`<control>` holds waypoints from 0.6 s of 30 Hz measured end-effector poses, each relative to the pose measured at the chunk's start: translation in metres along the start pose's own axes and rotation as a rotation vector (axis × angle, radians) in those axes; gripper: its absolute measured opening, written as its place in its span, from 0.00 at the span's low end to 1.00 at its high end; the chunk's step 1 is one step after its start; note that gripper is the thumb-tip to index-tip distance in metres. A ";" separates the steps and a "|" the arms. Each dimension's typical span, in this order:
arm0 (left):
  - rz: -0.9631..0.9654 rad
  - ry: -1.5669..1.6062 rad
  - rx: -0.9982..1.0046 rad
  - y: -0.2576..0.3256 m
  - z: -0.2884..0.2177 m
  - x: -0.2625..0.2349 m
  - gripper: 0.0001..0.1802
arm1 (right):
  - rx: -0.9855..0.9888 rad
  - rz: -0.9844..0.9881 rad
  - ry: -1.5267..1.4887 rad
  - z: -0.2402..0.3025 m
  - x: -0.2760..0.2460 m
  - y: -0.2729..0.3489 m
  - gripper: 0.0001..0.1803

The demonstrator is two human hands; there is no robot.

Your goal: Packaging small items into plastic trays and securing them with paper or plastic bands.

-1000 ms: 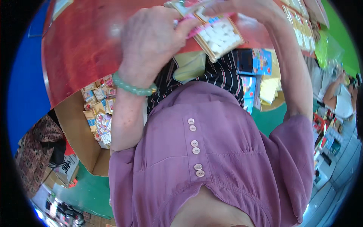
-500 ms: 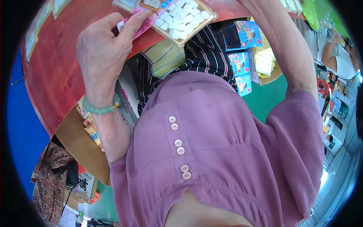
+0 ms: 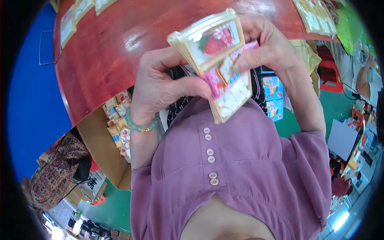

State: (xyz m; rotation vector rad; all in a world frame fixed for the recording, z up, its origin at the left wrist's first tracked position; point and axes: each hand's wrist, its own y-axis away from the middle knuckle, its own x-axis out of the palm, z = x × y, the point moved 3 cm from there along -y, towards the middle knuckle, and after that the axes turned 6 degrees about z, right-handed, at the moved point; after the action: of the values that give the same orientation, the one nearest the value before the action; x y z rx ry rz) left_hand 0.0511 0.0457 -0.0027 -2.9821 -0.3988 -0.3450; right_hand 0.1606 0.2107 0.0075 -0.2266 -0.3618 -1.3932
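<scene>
**Mia:** What are the two hands holding?

**Ben:** A stack of flat clear plastic packs with pale yellow rims [image 3: 218, 60]. The left hand [image 3: 160, 86] grips the stack from the left side, with its thumb across the pink card in the middle. The right hand [image 3: 266, 50] grips it from the right side, fingers curled over the top pack's edge.

**Mia:** What is in the packs?

**Ben:** The top one has a red strawberry picture. The lower one shows lots of small white square pieces [image 3: 234, 96] behind a clear window.

**Mia:** Where is the stack?

**Ben:** Up in the air, in front of the person's chest, just above the purple button shirt [image 3: 240, 168]. Behind it is the big shiny red round table [image 3: 108, 52].

**Mia:** Is it on the table?

**Ben:** No, only the hands hold it.

**Mia:** What is on the left wrist?

**Ben:** A green bead bracelet [image 3: 138, 125].

**Mia:** What else is around?

**Ben:** A brown cardboard box [image 3: 106, 150] full of small bright packs sits under the table on the left. More flat yellow packs [image 3: 316, 16] lie at the table's far right edge. The floor [image 3: 110, 208] is green, and a blue wall [image 3: 30, 100] is at the left.
</scene>
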 end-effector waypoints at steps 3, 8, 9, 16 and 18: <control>0.068 -0.012 0.080 0.004 0.004 0.004 0.25 | 0.023 0.041 -0.028 -0.008 0.008 0.004 0.29; 0.056 -0.111 -0.044 0.009 0.008 0.011 0.41 | 0.002 0.034 -0.058 -0.020 0.017 0.016 0.28; 0.047 -0.116 -0.041 0.008 0.009 0.010 0.41 | 0.002 0.045 -0.056 -0.021 0.018 0.018 0.28; -0.457 -0.734 0.325 0.025 -0.001 0.014 0.44 | -0.118 -0.330 -0.015 -0.038 0.004 0.036 0.30; -0.471 -0.942 0.422 0.032 -0.010 0.020 0.43 | -0.130 -0.355 -0.017 -0.041 0.004 0.039 0.30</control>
State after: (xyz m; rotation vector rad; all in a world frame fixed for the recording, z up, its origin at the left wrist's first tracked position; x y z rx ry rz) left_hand 0.0762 0.0181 0.0086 -2.3978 -1.0802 1.0178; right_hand 0.2042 0.1987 -0.0265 -0.2910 -0.3356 -1.7681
